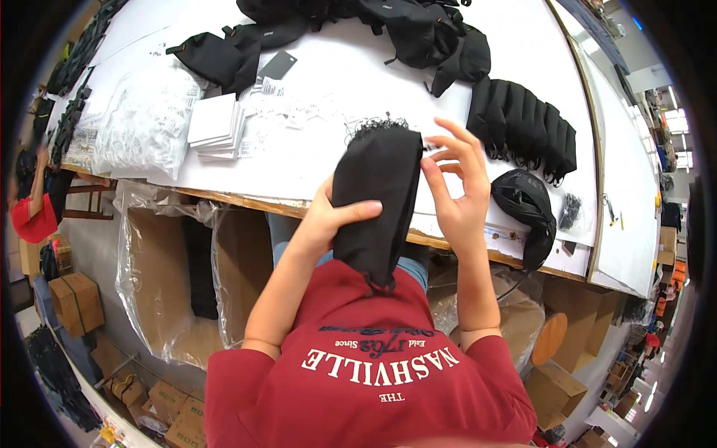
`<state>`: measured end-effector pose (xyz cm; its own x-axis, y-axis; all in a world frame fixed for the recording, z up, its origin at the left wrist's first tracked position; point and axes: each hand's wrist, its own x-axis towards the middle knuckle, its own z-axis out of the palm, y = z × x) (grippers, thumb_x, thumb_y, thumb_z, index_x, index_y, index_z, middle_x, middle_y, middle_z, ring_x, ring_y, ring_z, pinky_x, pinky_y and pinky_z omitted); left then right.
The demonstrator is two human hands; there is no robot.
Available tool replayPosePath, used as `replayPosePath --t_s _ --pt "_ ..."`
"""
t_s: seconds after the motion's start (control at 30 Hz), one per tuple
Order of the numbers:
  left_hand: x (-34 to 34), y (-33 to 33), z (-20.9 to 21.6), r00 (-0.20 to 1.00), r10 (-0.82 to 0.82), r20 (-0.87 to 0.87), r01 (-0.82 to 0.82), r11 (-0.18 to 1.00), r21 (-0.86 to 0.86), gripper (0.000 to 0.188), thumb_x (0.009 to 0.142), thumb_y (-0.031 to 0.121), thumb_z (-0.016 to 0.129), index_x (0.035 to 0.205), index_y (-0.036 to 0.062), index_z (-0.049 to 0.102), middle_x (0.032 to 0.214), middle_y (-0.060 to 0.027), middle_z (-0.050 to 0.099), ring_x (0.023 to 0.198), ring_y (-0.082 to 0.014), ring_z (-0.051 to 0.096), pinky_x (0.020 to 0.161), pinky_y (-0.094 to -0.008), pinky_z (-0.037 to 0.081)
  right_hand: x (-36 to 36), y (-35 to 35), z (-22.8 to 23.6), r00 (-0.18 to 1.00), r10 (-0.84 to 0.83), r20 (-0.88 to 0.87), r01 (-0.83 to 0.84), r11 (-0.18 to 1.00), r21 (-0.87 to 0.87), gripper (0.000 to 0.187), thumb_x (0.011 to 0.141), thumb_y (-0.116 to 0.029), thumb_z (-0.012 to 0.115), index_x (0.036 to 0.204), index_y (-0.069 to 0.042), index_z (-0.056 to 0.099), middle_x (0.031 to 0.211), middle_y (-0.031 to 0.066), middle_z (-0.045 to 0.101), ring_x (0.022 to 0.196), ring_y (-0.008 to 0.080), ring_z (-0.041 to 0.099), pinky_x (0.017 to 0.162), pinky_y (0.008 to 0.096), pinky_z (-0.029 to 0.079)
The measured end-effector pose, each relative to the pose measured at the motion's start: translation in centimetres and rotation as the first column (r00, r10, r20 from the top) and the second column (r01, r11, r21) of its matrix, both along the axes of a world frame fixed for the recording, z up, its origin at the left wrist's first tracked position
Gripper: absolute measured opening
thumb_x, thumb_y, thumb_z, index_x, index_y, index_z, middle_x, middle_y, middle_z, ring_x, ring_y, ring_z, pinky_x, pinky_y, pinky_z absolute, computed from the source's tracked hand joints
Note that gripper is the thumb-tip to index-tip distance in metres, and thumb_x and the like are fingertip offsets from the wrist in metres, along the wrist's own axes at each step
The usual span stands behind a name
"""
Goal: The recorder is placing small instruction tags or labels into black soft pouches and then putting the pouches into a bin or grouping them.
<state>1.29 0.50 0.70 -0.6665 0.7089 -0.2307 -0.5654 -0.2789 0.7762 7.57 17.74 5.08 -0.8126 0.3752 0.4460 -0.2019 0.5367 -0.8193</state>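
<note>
A folded black fabric bag (376, 198) is held up over the table's near edge, in front of my body. My left hand (328, 216) grips its left side, with the thumb lying across the front and the other fingers hidden behind. A small loop hangs from the bag's lower end. At the bag's upper right edge is my right hand (459, 175), thumb and forefinger brought together around a tiny dark bit that is too small to name. Its other fingers stretch upward. Behind the bag's top, a tangle of thin black cords (377, 127) lies on the white table (299, 168).
To the right stand a row of folded black bags (523, 127) and a rounded black bag (526, 213). More black bags (418, 37) are heaped at the back. White cards (215, 127) and a clear plastic sack (146, 116) lie left. Plastic-lined cartons (160, 276) stand below the edge.
</note>
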Motion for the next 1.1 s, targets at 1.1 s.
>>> replayPosePath --t_s 1.1 --pt "-1.5 -3.2 -1.4 0.808 0.263 -0.528 -0.429 0.876 -0.221 0.045 0.091 0.023 0.056 0.127 0.0042 0.038 0.132 -0.0120 0.041 0.130 -0.0183 0.030 0.108 -0.0375 0.023 1.5 -0.5 0.3 0.958 0.255 0.133 -0.275 0.948 0.161 0.046 0.062 -0.001 0.074 0.105 -0.007 0.060 0.087 0.0056 0.060 0.077 0.0197 0.059 0.067 0.0298 0.047"
